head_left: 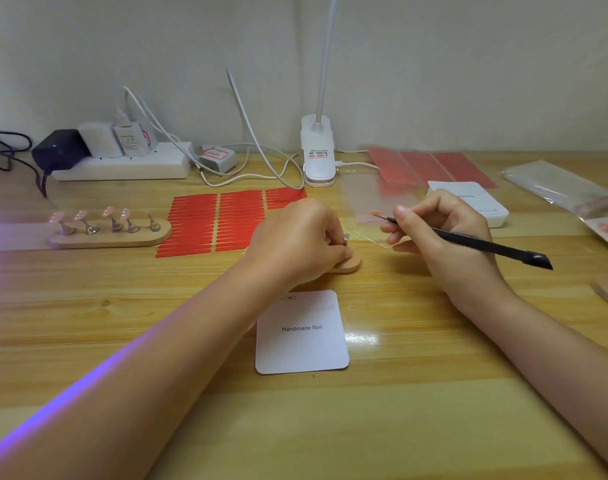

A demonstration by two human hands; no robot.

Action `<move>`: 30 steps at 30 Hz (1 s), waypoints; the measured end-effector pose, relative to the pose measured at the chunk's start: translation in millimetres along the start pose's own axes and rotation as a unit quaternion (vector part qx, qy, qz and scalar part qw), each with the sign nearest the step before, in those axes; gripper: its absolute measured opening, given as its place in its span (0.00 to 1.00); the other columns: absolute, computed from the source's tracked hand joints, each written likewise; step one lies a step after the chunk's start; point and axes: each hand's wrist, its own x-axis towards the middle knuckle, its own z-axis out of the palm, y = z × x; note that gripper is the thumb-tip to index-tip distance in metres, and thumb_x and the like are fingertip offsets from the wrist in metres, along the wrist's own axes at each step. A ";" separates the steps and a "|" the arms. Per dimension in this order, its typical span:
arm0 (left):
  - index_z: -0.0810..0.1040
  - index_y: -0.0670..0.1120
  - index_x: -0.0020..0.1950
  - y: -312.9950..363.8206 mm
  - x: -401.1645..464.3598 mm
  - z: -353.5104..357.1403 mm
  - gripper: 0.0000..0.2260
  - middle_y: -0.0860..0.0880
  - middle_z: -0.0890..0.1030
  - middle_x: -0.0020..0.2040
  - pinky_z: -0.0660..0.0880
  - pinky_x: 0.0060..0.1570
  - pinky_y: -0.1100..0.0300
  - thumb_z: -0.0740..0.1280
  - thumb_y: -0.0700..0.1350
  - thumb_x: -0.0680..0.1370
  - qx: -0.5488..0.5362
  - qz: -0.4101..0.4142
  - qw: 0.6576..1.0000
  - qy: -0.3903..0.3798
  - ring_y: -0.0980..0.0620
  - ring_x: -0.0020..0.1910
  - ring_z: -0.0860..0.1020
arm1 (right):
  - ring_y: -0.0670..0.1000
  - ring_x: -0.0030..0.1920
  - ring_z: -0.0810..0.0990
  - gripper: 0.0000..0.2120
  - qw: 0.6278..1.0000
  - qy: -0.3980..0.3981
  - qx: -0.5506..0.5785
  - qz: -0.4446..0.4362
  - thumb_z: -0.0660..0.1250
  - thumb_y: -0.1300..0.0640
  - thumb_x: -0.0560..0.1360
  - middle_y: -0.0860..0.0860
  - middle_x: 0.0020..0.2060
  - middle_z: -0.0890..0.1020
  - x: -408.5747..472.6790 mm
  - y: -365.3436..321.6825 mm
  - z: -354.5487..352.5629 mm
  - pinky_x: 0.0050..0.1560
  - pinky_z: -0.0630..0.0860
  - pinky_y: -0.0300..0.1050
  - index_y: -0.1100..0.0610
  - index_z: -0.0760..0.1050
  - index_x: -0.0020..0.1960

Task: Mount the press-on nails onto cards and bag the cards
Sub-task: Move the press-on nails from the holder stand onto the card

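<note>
A person's left hand (297, 239) curls over a small tan wooden nail stand (348, 263) at the middle of a pale wooden desk (122, 320), fingertips closed round a small metal peg (345, 238) rising from it; whether a nail sits on that peg cannot be told. The right hand (441, 230) grips a slim black pointed tool (475, 242), its tip over a clear plastic sleeve (364, 202). Just in front of the hands lies a white rounded card printed "Handmade Nail" (302, 336), bare of nails. Behind them, a sheet of red adhesive strips (205, 220) lies flat. To the left, a longer wooden stand (110, 235) holds pink press-on nails (108, 212) upright on metal pegs. Farther back stand a white clip lamp (318, 150) and a white power strip (122, 166) against the wall; clear plastic bags (559, 183) lie at far right
</note>
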 end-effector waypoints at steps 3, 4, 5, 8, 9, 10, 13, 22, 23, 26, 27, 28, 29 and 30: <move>0.79 0.54 0.41 -0.5 -0.1 -1.2 0.03 0.60 0.70 0.32 0.64 0.37 0.60 0.71 0.51 0.72 -0.004 -0.002 1.000 -0.004 0.55 0.41 0.71 | 0.42 0.33 0.82 0.09 0.997 -0.006 0.054 0.048 0.65 0.63 0.76 0.47 0.31 0.84 2.7 -1.0 -3.0 0.33 0.76 0.33 0.57 0.71 0.38; 0.79 0.54 0.40 -0.6 -0.2 -1.8 0.03 0.59 0.71 0.32 0.65 0.38 0.60 0.71 0.51 0.71 -0.006 -0.002 1.000 -0.004 0.55 0.42 0.72 | 0.43 0.32 0.82 0.09 0.996 -0.009 0.069 0.060 0.65 0.62 0.76 0.48 0.31 0.84 3.2 -0.7 -3.7 0.33 0.76 0.34 0.57 0.71 0.37; 0.79 0.54 0.40 -0.6 -0.4 -2.4 0.03 0.59 0.71 0.32 0.66 0.38 0.60 0.71 0.51 0.71 -0.008 -0.002 1.000 -0.005 0.55 0.42 0.73 | 0.43 0.32 0.81 0.09 0.994 -0.012 0.082 0.070 0.65 0.62 0.76 0.49 0.31 0.84 3.6 -0.5 -4.2 0.32 0.76 0.34 0.57 0.71 0.37; 0.81 0.53 0.42 -0.6 -1.1 -4.3 0.04 0.59 0.72 0.32 0.69 0.39 0.60 0.71 0.52 0.71 -0.009 -0.001 1.000 -0.014 0.55 0.43 0.75 | 0.44 0.32 0.81 0.09 0.991 -0.020 0.102 0.085 0.65 0.63 0.76 0.50 0.31 0.84 4.5 -0.1 -5.4 0.32 0.76 0.33 0.58 0.71 0.37; 0.81 0.53 0.42 -0.7 -1.2 -5.4 0.06 0.59 0.73 0.33 0.70 0.40 0.60 0.72 0.53 0.71 -0.017 -0.001 1.000 -0.021 0.56 0.44 0.75 | 0.44 0.32 0.82 0.09 0.991 -0.023 0.103 0.086 0.65 0.63 0.76 0.50 0.31 0.84 4.5 0.0 -5.5 0.32 0.76 0.34 0.58 0.71 0.37; 0.81 0.52 0.43 -0.6 -1.5 -7.0 0.07 0.59 0.74 0.35 0.72 0.42 0.59 0.72 0.54 0.70 -0.029 -0.002 0.999 -0.027 0.57 0.44 0.76 | 0.44 0.32 0.82 0.09 0.991 -0.025 0.102 0.086 0.65 0.63 0.75 0.51 0.31 0.84 4.3 0.1 -5.4 0.32 0.76 0.34 0.58 0.71 0.37; 0.79 0.50 0.54 -1.6 -2.9 -13.5 0.16 0.58 0.77 0.47 0.72 0.53 0.60 0.72 0.55 0.69 -0.047 0.001 0.999 -0.023 0.61 0.51 0.75 | 0.45 0.32 0.82 0.09 0.992 -0.030 0.095 0.083 0.66 0.63 0.75 0.51 0.31 0.84 3.5 0.3 -4.7 0.33 0.76 0.34 0.58 0.71 0.37; 0.80 0.44 0.51 -13.1 -50.9 -34.4 0.10 0.51 0.80 0.47 0.72 0.45 0.54 0.64 0.47 0.75 0.041 0.238 0.967 0.083 0.51 0.46 0.78 | 0.46 0.35 0.83 0.07 0.998 -0.043 0.030 0.036 0.67 0.62 0.74 0.48 0.32 0.84 -1.6 -0.5 -3.2 0.36 0.78 0.35 0.59 0.72 0.38; 0.81 0.44 0.50 -16.8 -59.0 -31.9 0.10 0.51 0.81 0.46 0.72 0.44 0.53 0.63 0.47 0.75 0.052 0.246 0.965 0.076 0.51 0.44 0.78 | 0.45 0.35 0.83 0.07 0.998 -0.044 0.018 0.027 0.67 0.62 0.74 0.47 0.32 0.84 -2.7 -0.7 -3.1 0.36 0.77 0.34 0.60 0.72 0.39; 0.81 0.46 0.50 -28.6 -75.7 -23.0 0.13 0.52 0.80 0.45 0.73 0.42 0.54 0.61 0.50 0.75 0.027 0.213 0.976 0.025 0.51 0.45 0.78 | 0.42 0.35 0.82 0.07 0.999 -0.045 -0.021 0.000 0.67 0.61 0.74 0.44 0.34 0.84 -6.0 -2.2 -1.7 0.35 0.76 0.31 0.62 0.72 0.40; 0.80 0.47 0.51 -30.9 -78.5 -20.0 0.14 0.53 0.79 0.46 0.73 0.43 0.55 0.60 0.52 0.75 0.009 0.193 0.981 0.009 0.53 0.45 0.77 | 0.42 0.35 0.82 0.07 0.998 -0.043 -0.043 -0.014 0.68 0.60 0.74 0.44 0.34 0.84 -7.4 -2.3 -0.6 0.35 0.75 0.30 0.62 0.72 0.39; 0.80 0.48 0.51 -32.6 -79.9 -17.4 0.15 0.54 0.78 0.47 0.73 0.43 0.56 0.60 0.55 0.74 -0.006 0.173 0.985 -0.002 0.55 0.46 0.76 | 0.41 0.35 0.82 0.08 0.996 -0.042 -0.069 -0.031 0.68 0.59 0.74 0.46 0.35 0.84 -9.2 -2.5 0.4 0.36 0.75 0.30 0.61 0.73 0.39; 0.80 0.49 0.52 -33.8 -80.1 -15.0 0.16 0.55 0.78 0.48 0.72 0.45 0.57 0.60 0.57 0.73 -0.019 0.157 0.987 -0.010 0.56 0.47 0.75 | 0.42 0.36 0.82 0.08 0.993 -0.042 -0.096 -0.052 0.68 0.59 0.74 0.48 0.35 0.84 -11.1 -2.7 1.2 0.37 0.75 0.31 0.59 0.73 0.38; 0.80 0.49 0.52 -34.8 -80.0 -13.1 0.17 0.55 0.77 0.48 0.72 0.46 0.57 0.61 0.58 0.73 -0.025 0.147 0.989 -0.014 0.58 0.48 0.74 | 0.42 0.36 0.82 0.08 0.989 -0.046 -0.118 -0.075 0.69 0.59 0.73 0.48 0.35 0.83 -13.3 -3.0 2.6 0.37 0.75 0.32 0.58 0.73 0.38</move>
